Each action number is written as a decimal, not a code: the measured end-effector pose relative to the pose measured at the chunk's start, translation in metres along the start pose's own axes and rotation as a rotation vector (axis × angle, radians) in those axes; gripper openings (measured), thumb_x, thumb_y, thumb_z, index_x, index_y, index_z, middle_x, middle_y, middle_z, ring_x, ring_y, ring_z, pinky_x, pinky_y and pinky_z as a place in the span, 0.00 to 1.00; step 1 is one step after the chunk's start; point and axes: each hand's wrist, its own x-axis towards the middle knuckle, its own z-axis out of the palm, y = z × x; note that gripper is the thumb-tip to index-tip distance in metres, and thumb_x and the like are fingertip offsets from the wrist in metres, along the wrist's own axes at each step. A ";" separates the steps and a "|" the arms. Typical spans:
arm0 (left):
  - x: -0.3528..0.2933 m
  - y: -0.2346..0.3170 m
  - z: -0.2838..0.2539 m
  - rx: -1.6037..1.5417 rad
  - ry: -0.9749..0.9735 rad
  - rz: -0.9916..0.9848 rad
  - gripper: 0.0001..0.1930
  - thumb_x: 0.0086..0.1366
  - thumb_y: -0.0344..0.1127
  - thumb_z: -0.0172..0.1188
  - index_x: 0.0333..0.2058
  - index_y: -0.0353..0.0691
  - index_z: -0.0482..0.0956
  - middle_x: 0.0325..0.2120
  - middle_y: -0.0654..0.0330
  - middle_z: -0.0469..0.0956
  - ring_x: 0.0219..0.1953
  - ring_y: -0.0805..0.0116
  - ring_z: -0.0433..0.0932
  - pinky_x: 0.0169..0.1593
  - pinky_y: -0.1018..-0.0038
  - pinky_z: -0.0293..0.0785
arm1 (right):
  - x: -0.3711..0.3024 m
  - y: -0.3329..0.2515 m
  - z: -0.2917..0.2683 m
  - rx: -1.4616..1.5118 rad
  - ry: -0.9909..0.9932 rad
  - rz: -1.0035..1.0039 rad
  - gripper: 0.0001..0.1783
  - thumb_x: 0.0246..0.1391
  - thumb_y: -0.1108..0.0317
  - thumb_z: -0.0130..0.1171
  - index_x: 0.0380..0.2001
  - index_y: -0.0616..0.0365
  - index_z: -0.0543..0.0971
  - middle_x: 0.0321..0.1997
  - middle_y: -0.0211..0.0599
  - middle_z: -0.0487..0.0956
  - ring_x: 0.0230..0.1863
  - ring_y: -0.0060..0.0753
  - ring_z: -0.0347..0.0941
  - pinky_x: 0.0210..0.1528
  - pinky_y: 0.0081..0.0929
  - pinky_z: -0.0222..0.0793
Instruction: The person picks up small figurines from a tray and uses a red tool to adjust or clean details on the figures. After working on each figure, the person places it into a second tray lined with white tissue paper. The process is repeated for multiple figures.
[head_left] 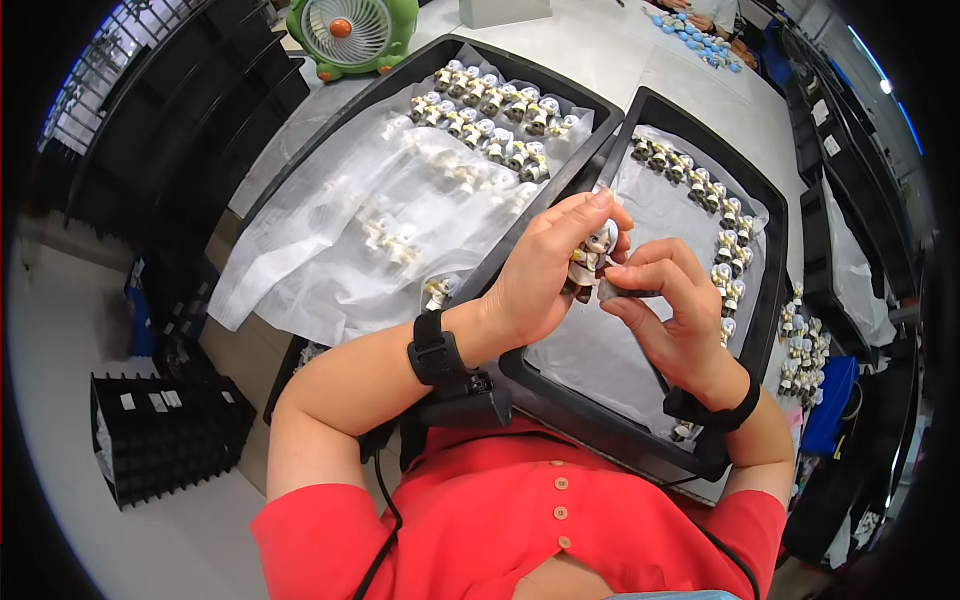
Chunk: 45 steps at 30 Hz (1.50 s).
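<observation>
My left hand (540,268) is wrapped round a small figurine (588,262) with white hair, a white-and-gold outfit and dark feet, held upright over the right-hand tray. Close by its lower side, my right hand (672,305) pinches a small greyish piece (609,290) between thumb and fingers. What kind of piece this is I cannot make out, nor whether it touches the figurine. Beneath both hands lies the black tray (778,215), lined with a white sheet. Similar figurines (728,245) line its far and right edges.
On the left, another black tray (540,62) holds rows of figurines, partly under a thin white sheet (330,215). A green fan (350,35) stands beyond it. More figurines (803,350) lie right of the trays. Across the table, another person's hands (700,18) are near blue pieces (695,40).
</observation>
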 end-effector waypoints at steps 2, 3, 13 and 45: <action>-0.002 -0.003 0.003 -0.028 0.025 0.003 0.15 0.68 0.44 0.46 0.32 0.38 0.71 0.28 0.60 0.70 0.31 0.74 0.70 0.37 0.77 0.69 | -0.003 0.001 -0.002 0.029 -0.006 0.001 0.17 0.39 0.80 0.67 0.36 0.61 0.77 0.36 0.39 0.73 0.36 0.32 0.76 0.36 0.22 0.75; -0.001 -0.003 0.001 -0.030 0.024 0.000 0.15 0.68 0.44 0.46 0.32 0.38 0.71 0.28 0.61 0.70 0.31 0.74 0.70 0.37 0.77 0.69 | -0.002 0.003 0.000 0.036 -0.002 0.011 0.16 0.40 0.80 0.67 0.35 0.62 0.77 0.36 0.39 0.74 0.35 0.31 0.76 0.36 0.22 0.75; 0.003 -0.002 -0.003 -0.018 0.059 -0.031 0.15 0.69 0.44 0.46 0.33 0.38 0.72 0.28 0.62 0.71 0.31 0.77 0.70 0.35 0.80 0.68 | -0.004 0.013 0.004 0.147 0.020 0.155 0.16 0.47 0.81 0.60 0.42 0.63 0.72 0.36 0.39 0.74 0.35 0.30 0.76 0.35 0.20 0.74; 0.002 -0.014 -0.004 -0.006 0.047 -0.052 0.12 0.64 0.39 0.47 0.28 0.36 0.71 0.25 0.61 0.71 0.29 0.75 0.69 0.35 0.78 0.67 | -0.001 0.007 0.009 -0.201 0.070 -0.085 0.13 0.32 0.75 0.70 0.22 0.51 0.76 0.25 0.23 0.73 0.31 0.30 0.64 0.37 0.27 0.53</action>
